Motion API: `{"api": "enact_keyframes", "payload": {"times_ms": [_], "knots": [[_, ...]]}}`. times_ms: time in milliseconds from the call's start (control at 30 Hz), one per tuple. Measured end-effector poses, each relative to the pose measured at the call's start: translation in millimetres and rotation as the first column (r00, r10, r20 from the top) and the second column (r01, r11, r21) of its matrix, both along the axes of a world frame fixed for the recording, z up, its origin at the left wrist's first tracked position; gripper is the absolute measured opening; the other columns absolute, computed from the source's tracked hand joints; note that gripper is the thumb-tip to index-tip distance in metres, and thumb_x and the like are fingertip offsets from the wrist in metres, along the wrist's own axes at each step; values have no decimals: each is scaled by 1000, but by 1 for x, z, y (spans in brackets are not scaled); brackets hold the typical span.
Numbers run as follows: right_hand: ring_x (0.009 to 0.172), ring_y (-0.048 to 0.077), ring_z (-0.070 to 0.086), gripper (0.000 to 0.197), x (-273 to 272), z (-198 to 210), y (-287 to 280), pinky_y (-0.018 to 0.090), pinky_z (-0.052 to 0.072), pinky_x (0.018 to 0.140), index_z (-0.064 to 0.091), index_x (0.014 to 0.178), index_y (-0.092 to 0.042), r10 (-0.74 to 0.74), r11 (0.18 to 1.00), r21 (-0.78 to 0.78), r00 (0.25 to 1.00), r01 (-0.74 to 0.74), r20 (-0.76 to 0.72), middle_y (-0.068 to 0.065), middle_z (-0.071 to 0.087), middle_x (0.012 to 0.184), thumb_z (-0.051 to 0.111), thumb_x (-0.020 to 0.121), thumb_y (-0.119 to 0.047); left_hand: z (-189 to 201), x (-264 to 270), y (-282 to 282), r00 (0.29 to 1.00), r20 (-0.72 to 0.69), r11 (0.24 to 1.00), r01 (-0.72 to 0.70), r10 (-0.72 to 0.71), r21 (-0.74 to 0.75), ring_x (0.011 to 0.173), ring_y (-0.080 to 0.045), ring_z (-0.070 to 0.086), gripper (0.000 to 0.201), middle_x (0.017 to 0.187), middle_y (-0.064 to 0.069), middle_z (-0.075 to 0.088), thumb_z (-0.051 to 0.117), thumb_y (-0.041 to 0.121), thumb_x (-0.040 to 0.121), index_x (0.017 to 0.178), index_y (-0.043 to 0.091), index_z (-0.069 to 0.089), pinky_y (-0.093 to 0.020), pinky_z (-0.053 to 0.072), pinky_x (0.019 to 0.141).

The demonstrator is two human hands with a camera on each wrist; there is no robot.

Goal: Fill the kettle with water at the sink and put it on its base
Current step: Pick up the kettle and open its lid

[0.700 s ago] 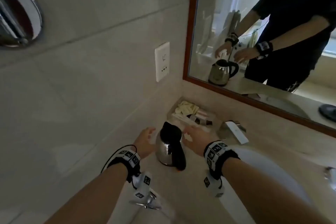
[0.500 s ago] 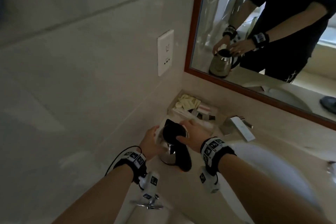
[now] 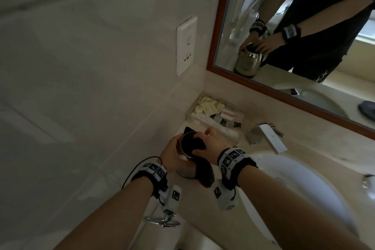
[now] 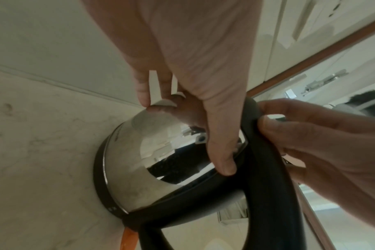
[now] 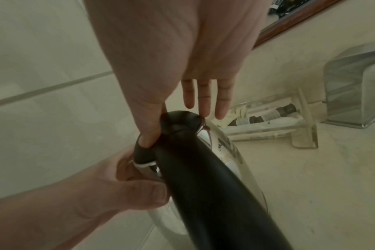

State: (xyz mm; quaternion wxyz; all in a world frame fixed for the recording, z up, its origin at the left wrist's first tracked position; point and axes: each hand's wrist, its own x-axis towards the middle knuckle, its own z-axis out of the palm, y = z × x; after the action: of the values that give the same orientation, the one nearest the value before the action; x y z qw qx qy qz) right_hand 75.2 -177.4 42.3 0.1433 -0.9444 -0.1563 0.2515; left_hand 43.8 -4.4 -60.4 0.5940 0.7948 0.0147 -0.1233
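The steel kettle (image 3: 187, 170) with a black lid and handle stands on the counter close to the wall. My left hand (image 3: 172, 152) grips its shiny body (image 4: 139, 169) from the left, thumb on the near side and fingers round the far side by the spout. My right hand (image 3: 207, 144) lies over the top, where the handle (image 5: 203, 186) meets the lid. Its thumb (image 5: 149, 135) presses the black tab there, and its fingers reach across the lid. A black band (image 4: 98, 170) rings the kettle's foot. Whether that is a separate base I cannot tell.
The white sink (image 3: 304, 189) lies right of the kettle, its chrome tap (image 3: 265, 136) behind it. A clear tray of toiletries (image 3: 213, 111) sits in the corner under the mirror (image 3: 304, 36). A wall socket (image 3: 186, 46) is above, and a towel ring (image 3: 162, 222) hangs below the counter's edge.
Both hands were spread either side of the kettle, apart from it. They have since closed in: the left grips the body, the right sits on the lid and handle top.
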Motion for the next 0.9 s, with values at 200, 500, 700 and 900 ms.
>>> {"api": "enact_keyframes", "payload": {"times_ms": [200, 500, 700, 900], "knots": [[122, 29, 38, 52, -2, -6, 3, 42, 41, 102, 46, 135, -31, 61, 998, -32, 992, -58, 113, 7, 37, 127, 62, 88, -44, -4, -3, 0, 997, -50, 998, -54, 53, -27, 106, -8, 63, 84, 116, 10, 61, 92, -2, 60, 117, 38, 46, -35, 53, 93], [117, 22, 36, 26, -9, -13, 1, 29, 35, 106, 65, 105, -17, -258, 928, 298, 963, 224, 81, 0, 33, 113, 62, 91, -39, -17, -8, -20, 992, -91, 996, -86, 86, -3, 115, -12, 62, 112, 134, 6, 54, 96, 51, 42, 139, 29, 44, -41, 56, 94], [112, 16, 44, 22, -17, -8, -3, 34, 43, 106, 62, 69, -23, -525, 736, 515, 850, 439, 25, -3, 42, 112, 72, 86, -35, -26, -7, -22, 992, -84, 995, -89, 93, 54, 115, -5, 59, 123, 143, 9, 43, 92, 57, 43, 147, 32, 32, -32, 56, 94], [112, 14, 46, 23, -31, -9, -10, 33, 44, 103, 60, 66, -27, -594, 687, 542, 804, 484, 36, -7, 41, 109, 76, 82, -28, -27, -3, -23, 991, -94, 994, -92, 97, 54, 120, -15, 57, 127, 142, 4, 43, 94, 52, 40, 147, 25, 32, -33, 55, 96]]}}
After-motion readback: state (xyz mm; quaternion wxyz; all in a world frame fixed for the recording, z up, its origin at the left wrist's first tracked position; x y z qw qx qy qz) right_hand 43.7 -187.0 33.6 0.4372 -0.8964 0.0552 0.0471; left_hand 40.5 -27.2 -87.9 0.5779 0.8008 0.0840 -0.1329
